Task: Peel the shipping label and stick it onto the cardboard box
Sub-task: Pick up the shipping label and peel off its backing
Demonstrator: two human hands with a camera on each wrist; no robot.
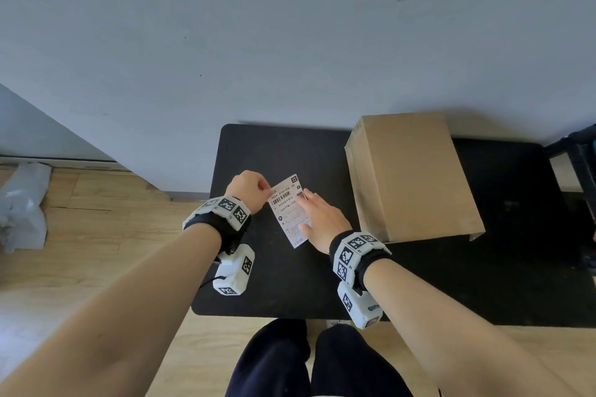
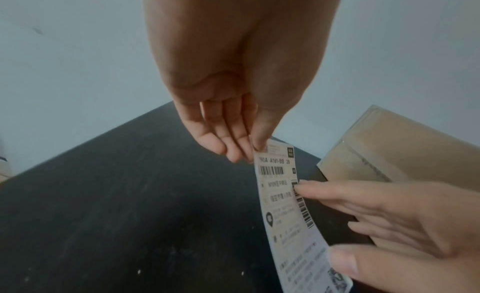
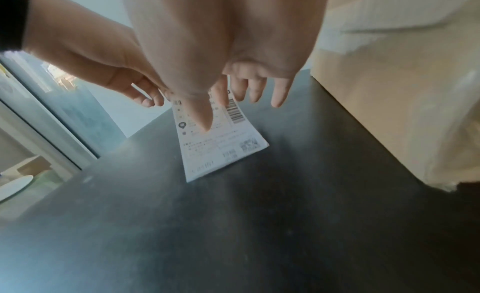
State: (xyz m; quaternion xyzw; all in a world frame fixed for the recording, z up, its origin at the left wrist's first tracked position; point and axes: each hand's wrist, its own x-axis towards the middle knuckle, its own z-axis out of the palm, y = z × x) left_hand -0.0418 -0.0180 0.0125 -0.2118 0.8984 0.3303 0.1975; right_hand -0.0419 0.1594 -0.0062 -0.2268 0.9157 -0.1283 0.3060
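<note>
Left hand [image 1: 247, 187] pinching corner of white printed shipping label [image 1: 288, 209], right hand [image 1: 323, 223] fingers straight, seemingly pressing it onto black table [image 1: 264, 284], plain brown cardboard box [image 1: 411, 176] nearby

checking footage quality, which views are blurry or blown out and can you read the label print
Head view: sharp, evenly lit, edges bent by the wide lens. Left wrist: shipping label print partly legible, soft near the right hand. Right wrist: cardboard box overexposed, smeared.

Right hand [image 3: 221, 51] spreads straight fingers [image 3: 202, 116] over the shipping label [image 3: 221, 145] lying on the dark worktop [image 3: 259, 225], left hand [image 3: 109, 57] reaching its far corner, cardboard box [image 3: 402, 92] standing just to the right.
</note>
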